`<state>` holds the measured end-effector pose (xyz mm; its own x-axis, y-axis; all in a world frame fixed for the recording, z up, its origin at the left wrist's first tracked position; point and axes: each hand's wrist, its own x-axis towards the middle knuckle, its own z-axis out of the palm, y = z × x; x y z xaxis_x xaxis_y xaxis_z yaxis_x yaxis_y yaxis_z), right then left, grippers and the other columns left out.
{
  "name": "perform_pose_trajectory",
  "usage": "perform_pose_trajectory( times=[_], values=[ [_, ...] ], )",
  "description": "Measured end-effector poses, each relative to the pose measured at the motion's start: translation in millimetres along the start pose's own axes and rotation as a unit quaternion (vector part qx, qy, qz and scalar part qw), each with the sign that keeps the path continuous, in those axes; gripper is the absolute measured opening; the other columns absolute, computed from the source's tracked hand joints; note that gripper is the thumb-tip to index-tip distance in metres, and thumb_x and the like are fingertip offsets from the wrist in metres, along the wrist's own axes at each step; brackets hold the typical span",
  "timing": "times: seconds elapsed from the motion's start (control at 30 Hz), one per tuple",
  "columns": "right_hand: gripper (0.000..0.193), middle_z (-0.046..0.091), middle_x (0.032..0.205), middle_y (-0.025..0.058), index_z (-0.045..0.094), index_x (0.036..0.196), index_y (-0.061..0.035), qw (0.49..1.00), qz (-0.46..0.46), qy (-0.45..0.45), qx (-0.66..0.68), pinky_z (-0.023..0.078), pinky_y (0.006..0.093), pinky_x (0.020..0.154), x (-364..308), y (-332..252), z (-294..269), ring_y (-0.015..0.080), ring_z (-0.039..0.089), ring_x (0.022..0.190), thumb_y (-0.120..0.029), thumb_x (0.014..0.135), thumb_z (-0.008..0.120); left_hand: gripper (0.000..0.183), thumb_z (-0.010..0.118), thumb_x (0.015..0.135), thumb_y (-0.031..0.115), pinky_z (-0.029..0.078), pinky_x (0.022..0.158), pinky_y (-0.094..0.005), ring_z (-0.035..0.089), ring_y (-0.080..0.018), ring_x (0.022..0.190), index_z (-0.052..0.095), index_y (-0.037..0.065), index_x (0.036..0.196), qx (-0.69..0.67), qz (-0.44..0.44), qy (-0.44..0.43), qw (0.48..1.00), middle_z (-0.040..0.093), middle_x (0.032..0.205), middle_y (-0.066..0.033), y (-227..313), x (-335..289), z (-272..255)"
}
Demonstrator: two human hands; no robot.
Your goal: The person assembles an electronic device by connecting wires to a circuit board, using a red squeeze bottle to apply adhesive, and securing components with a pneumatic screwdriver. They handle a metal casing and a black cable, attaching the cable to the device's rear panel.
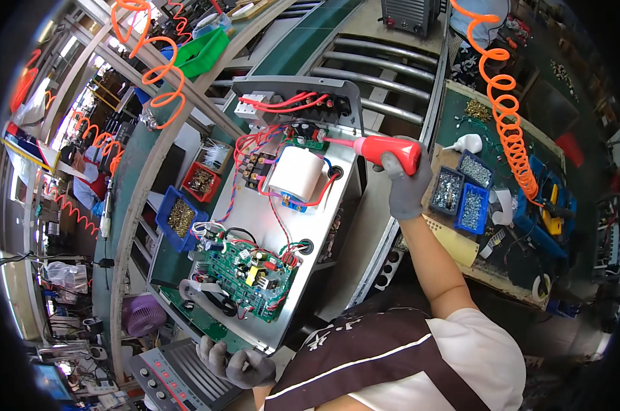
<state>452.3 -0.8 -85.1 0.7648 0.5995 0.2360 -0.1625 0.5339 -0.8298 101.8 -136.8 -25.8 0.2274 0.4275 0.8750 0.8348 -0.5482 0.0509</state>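
Observation:
My right hand [407, 192], in a grey glove, is wrapped round a red squeeze bottle [378, 149]. The bottle lies nearly level, its thin nozzle pointing left at a small green circuit board [306, 137]; whether the tip touches cannot be told. That board sits on an open metal chassis [255, 222] beside a white cylinder [297, 172], with red and blue wires around. Lower on the same chassis is a larger green circuit board [245, 274]. Close to the chassis's near edge, my gloved left hand [238, 366] is empty, its fingers loosely curled and apart.
Blue bins of screws [471, 209] and a white bottle [469, 143] stand on the right bench. Left of the chassis are a red bin [201, 181] and a blue bin [180, 218]. Orange coiled hoses [505, 103] hang overhead. A grey control panel [162, 377] lies below my left hand.

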Motion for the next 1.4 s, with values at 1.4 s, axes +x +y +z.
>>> perform_pose_trajectory(
  times=[1.4],
  values=[
    [0.052,0.061,0.09,0.012,0.051,0.101,-0.0043,0.905,-0.291,-0.189,-0.246,0.052,0.0336,0.072,12.2,-6.7,32.4,0.025,0.063,0.081,-0.012,0.06,0.082,0.017,0.042,0.074,0.011,0.035,0.091,-0.0583,0.043,-0.0455,0.109,0.04,0.007,0.089,0.015,0.093,-0.092,0.991,0.042,0.108,-0.0179,-8.6,9.2,-10.9]
  ],
)
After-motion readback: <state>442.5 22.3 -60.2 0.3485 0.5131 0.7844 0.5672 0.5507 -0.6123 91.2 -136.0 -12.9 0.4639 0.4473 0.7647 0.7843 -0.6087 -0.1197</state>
